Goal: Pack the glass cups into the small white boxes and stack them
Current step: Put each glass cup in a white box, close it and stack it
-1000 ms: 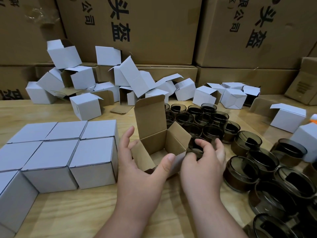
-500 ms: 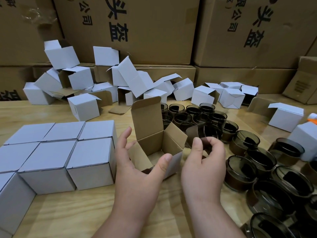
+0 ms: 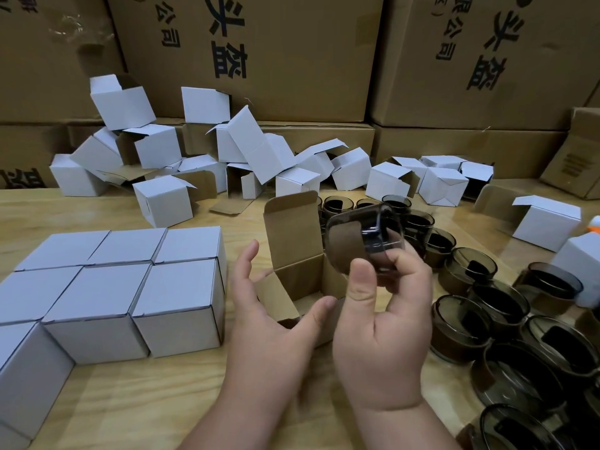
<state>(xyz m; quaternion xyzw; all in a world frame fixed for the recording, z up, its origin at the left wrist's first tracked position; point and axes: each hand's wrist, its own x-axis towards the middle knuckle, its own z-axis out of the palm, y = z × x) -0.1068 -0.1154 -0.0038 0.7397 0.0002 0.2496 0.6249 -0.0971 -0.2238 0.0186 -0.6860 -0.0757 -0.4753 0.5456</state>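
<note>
My right hand (image 3: 383,323) holds a smoky dark glass cup (image 3: 363,241) on its side, lifted just above the right flap of an open small box (image 3: 298,274). That box stands on the wooden table with its brown lid flap up. My left hand (image 3: 269,319) cups the box's front and left side, with the fingers spread and the thumb against the front wall. To the left, several closed white boxes (image 3: 107,287) stand packed together in a block. More dark glass cups (image 3: 480,319) crowd the table on the right.
A heap of empty white boxes (image 3: 246,157) with loose flaps lies along the back of the table. Large brown cartons (image 3: 259,60) form a wall behind. Two more white boxes (image 3: 545,222) sit at the far right, beside an orange-and-white object (image 3: 595,227).
My right hand has lifted a glass cup from the cluster, turned it on its side and brought it over the open box. My left hand stays at the box.
</note>
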